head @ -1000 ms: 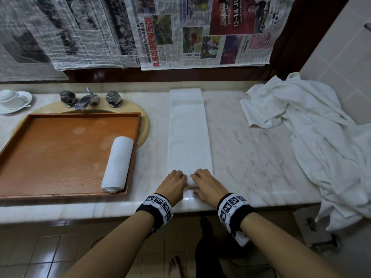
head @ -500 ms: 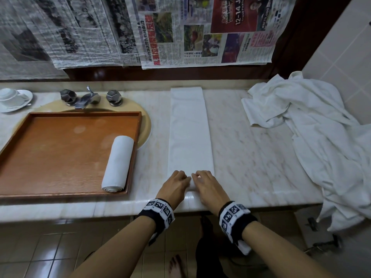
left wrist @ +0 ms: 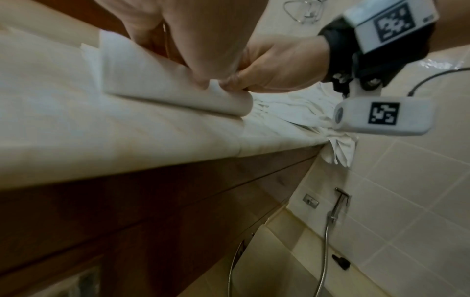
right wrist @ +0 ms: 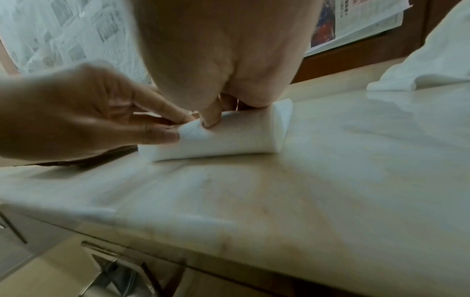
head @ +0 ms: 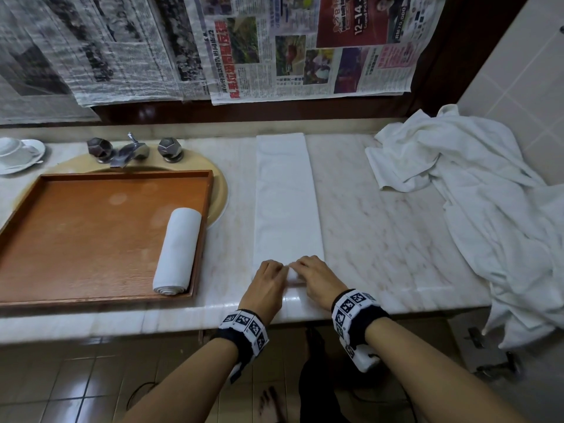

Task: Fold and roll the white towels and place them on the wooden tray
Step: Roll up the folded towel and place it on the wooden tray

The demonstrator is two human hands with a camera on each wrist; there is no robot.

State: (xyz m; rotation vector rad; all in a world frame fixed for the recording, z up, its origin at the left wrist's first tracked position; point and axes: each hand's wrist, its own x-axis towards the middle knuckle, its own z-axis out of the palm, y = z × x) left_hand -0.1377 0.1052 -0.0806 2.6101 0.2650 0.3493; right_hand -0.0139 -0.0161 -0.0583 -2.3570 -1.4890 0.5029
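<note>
A long folded white towel (head: 287,203) lies on the marble counter, running from the back wall toward me. Its near end is curled into a small roll (right wrist: 229,136), also seen in the left wrist view (left wrist: 178,94). My left hand (head: 270,274) pinches the roll's left part between thumb and fingers. My right hand (head: 309,274) curls over its right part, thumb (right wrist: 211,117) pressing into the cloth. One finished rolled towel (head: 177,251) lies at the right side of the wooden tray (head: 76,233), left of my hands.
A heap of loose white towels (head: 476,196) covers the counter's right end and hangs over its edge. The tray sits over a sink (head: 218,190) with a tap (head: 131,151) behind it. A cup and saucer (head: 15,154) stand far left. Newspaper covers the wall.
Both hands have crept a little away from me along the strip, and the near end of the towel has curled up into a thicker roll under them.
</note>
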